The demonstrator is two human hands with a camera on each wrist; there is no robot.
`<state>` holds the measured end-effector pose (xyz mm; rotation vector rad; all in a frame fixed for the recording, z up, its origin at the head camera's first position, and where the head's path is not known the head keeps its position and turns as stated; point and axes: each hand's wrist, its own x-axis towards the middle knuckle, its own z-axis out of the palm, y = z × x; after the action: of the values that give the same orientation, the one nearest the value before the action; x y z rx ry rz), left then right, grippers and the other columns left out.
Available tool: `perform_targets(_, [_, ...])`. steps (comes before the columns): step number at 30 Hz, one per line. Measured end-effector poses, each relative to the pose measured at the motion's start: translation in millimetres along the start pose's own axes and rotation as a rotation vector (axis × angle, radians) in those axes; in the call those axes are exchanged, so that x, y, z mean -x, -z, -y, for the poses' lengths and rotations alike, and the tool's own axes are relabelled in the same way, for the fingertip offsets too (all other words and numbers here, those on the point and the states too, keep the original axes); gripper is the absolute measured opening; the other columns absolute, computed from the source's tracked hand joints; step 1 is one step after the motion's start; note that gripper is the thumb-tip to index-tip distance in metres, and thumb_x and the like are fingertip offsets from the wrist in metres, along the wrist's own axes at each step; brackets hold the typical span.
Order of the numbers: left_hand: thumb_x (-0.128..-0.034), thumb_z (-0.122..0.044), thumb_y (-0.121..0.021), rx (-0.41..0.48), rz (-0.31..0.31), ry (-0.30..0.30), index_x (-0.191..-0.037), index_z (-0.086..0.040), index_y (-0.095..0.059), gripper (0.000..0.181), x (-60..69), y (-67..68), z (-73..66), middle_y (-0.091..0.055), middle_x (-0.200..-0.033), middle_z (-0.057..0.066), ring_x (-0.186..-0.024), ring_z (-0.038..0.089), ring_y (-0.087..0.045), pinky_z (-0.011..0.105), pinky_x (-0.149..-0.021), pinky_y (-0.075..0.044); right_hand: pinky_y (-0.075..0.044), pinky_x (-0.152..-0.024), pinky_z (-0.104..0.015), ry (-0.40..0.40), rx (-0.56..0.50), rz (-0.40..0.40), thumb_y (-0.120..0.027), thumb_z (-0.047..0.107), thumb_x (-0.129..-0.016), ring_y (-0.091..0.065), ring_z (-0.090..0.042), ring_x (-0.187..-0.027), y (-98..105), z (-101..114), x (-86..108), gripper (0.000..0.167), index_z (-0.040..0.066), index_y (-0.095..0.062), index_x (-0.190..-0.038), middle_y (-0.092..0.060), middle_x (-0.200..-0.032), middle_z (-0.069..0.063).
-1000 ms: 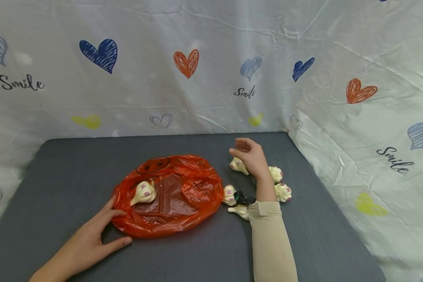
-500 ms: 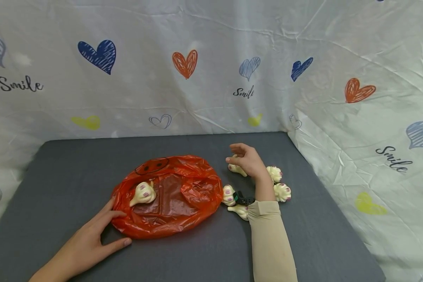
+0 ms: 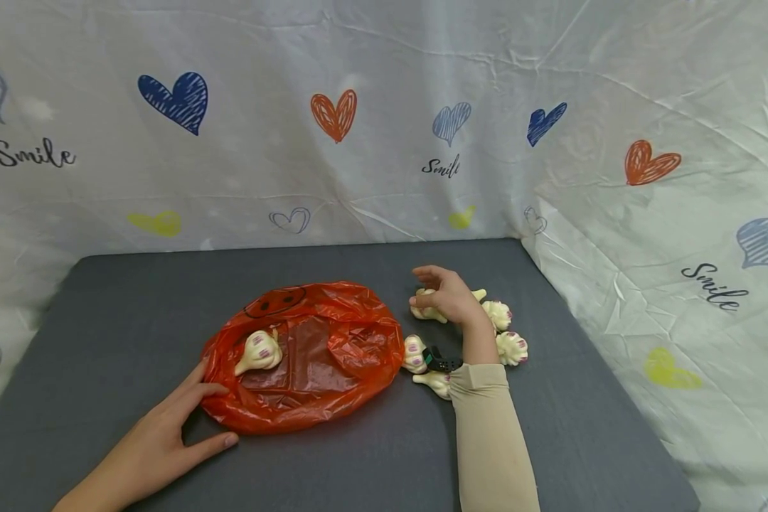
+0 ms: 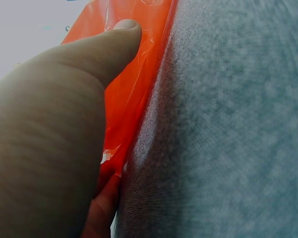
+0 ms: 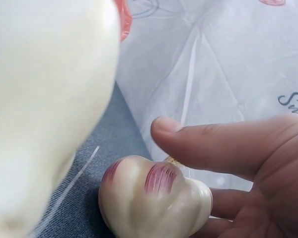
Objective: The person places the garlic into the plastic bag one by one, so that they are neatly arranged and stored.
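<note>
Garlic bulb (image 5: 144, 198) right of red bag (image 3: 297, 418) | right hand (image 3: 456, 297): thumb and fingers apart about it, touch unclear | left hand (image 3: 156, 435): spread at bag's left edge | we'd best pinch bulb's middle

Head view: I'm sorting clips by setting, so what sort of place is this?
Possibly a makeshift filming corner: a heart-printed sheet hangs behind a grey table bearing a red bag and garlic.

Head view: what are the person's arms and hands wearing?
The right arm wears a beige sleeve with a banded cuff; a black device with a green mark sits by that wrist. The right hand and left hand are ungloved; no left sleeve shows.
</note>
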<state>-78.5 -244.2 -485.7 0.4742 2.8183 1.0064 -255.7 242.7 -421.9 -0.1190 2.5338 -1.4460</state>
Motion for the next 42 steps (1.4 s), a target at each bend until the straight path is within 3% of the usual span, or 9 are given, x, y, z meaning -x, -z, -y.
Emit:
perform_targets(13, [-0.0894,-0.068,-0.082,0.004,-0.009,-0.014,-0.139,-0.031,-0.062,0.065,-0.5,1.1,1.1,-0.023,-0.179,0.018,-0.156,0.052,-0.036,0.077,-0.106,-0.044,-0.056,-0.104,-0.050,-0.020,0.007,0.027,-0.084,0.009,-0.097,-0.057,-0.040,-0.139,-2,1,0.2,0.066,0.006,-0.057,-0.157,-0.056,-0.157,-0.022])
perform_targets(22, [-0.0884,-0.065,-0.085,0.006,-0.002,-0.008,-0.140,-0.025,-0.064,0.069,0.4,-0.6,0.8,-0.027,-0.175,0.028,-0.152,0.058,-0.038,0.079,-0.103,-0.046,-0.057,-0.103,-0.050,-0.012,0.002,0.027,-0.084,0.012,-0.099,-0.060,-0.038,-0.135,-2,2,1.6,0.062,0.004,-0.059,-0.155,-0.061,-0.151,-0.022])
perform_targets(33, [-0.0883,-0.061,-0.087,0.005,-0.024,-0.033,-0.139,-0.024,-0.064,0.067,1.3,-0.8,0.6,-0.028,-0.174,0.029,-0.151,0.058,-0.039,0.079,-0.102,-0.045,-0.054,-0.104,-0.054,0.013,0.045,-0.002,-0.084,0.018,-0.099,-0.063,-0.036,-0.131,-2,9,3.1,0.058,0.008,-0.062,-0.152,-0.065,-0.147,-0.015])
perform_targets(42, [-0.0894,-0.062,-0.086,0.005,-0.004,-0.019,-0.139,-0.025,-0.064,0.066,0.4,0.0,1.3,-0.026,-0.176,0.028,-0.152,0.057,-0.038,0.079,-0.103,-0.045,-0.058,-0.099,-0.051,0.060,0.058,-0.015,-0.085,0.019,-0.099,-0.065,-0.035,-0.126,0,17,4.8,0.053,0.012,-0.066,-0.147,-0.066,-0.144,-0.016])
